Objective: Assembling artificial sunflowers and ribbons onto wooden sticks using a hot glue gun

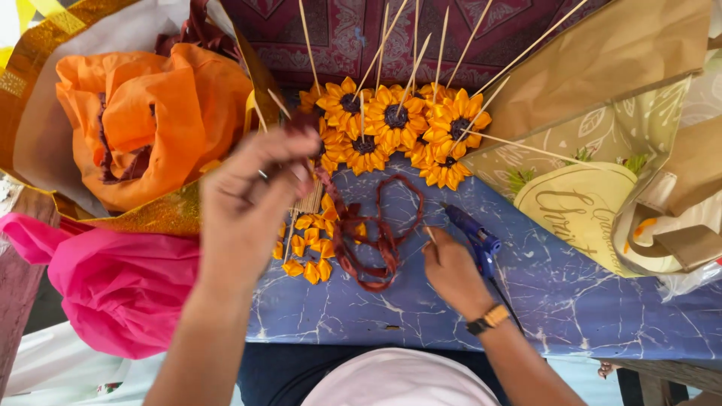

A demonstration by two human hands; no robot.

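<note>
Maroon ribbon (376, 240) lies on blue marbled board (587, 301).

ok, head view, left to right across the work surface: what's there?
Pink cloth → left hand → loose orange petals → dark red ribbon loop → right hand → blue glue gun → paper gift bag.
</note>
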